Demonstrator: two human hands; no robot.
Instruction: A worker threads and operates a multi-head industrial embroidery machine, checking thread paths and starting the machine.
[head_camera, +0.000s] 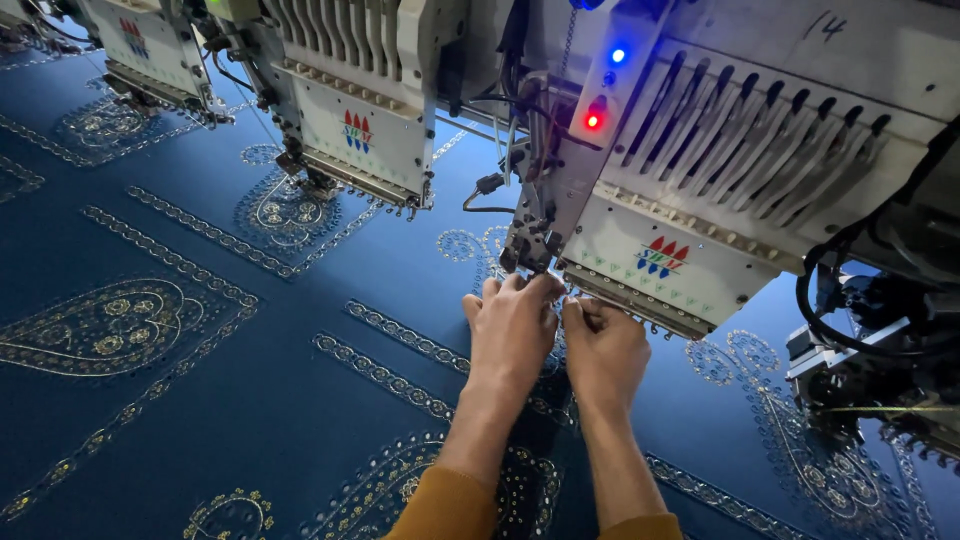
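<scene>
Both my hands were up at the needle end of the nearest white multi-needle embroidery head (690, 200), the one with a red lamp and a blue lamp lit on its side. My left hand (512, 330) reached just under its dark needle assembly (530, 245), fingers bunched together at the tips, apparently pinching fine thread, though I could not see the thread itself. My right hand (603, 350) sat touching it, just below the head's lower edge, fingers curled close; whether they gripped anything I could not tell. Beneath the head lay the dark blue fabric with gold and silver stitched motifs (300, 330), many patterns already sewn. I judged the needle work unfinished.
</scene>
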